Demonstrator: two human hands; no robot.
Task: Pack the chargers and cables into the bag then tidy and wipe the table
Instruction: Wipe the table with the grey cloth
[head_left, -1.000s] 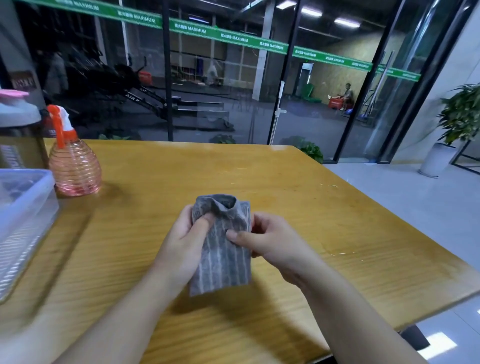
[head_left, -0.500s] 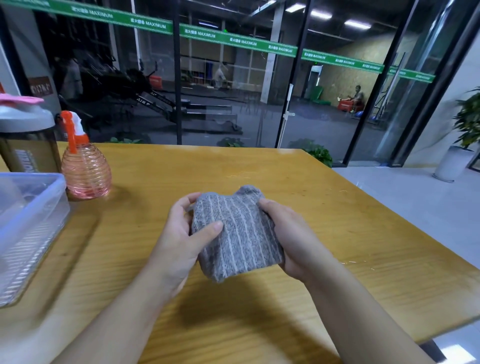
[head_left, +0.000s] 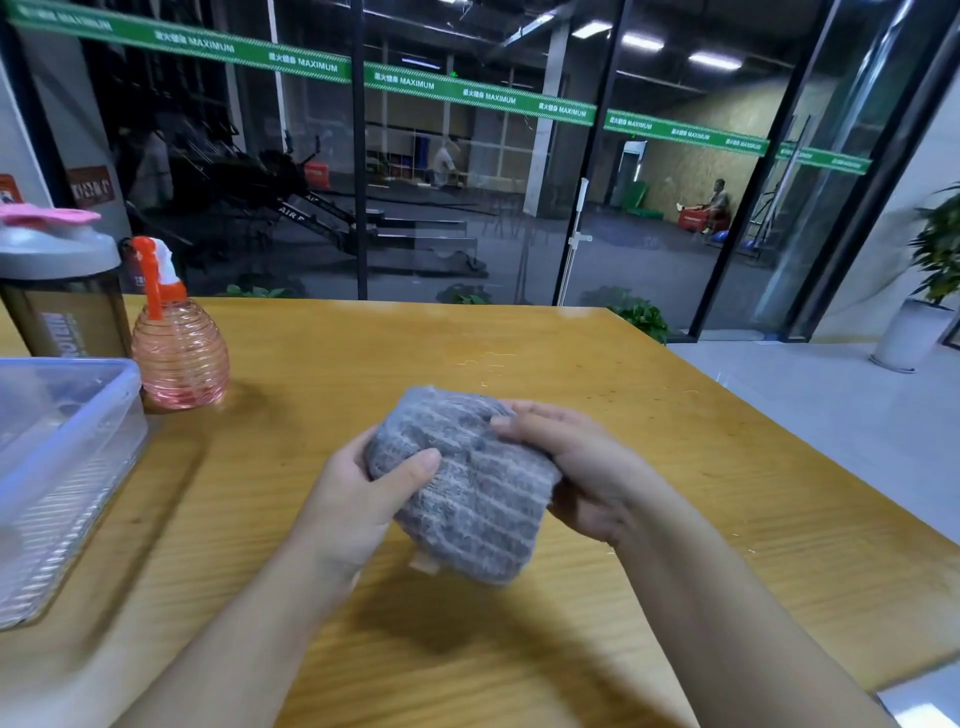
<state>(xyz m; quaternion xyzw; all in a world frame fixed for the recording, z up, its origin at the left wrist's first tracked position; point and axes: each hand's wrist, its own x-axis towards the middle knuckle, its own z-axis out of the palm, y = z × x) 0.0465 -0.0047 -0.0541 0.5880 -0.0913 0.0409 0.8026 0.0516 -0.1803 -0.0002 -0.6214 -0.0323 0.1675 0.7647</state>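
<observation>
A grey striped cloth (head_left: 467, 493), bunched into a rounded wad, is held above the middle of the wooden table (head_left: 675, 467). My left hand (head_left: 358, 504) grips its left side with the thumb pressed across the front. My right hand (head_left: 576, 467) holds its right side, fingers curled over the top edge. A small tag hangs from the cloth's lower edge. No chargers, cables or bag are in view.
A pink spray bottle (head_left: 176, 348) with an orange nozzle stands at the back left. Behind it is a shaker bottle (head_left: 62, 301) with a grey lid. A clear plastic box (head_left: 57, 467) sits at the left edge. The table's right edge drops to a tiled floor.
The cloth went from a flat hanging fold to a bunched wad, turned so its stripes run sideways. Both hands have closed in around it.
</observation>
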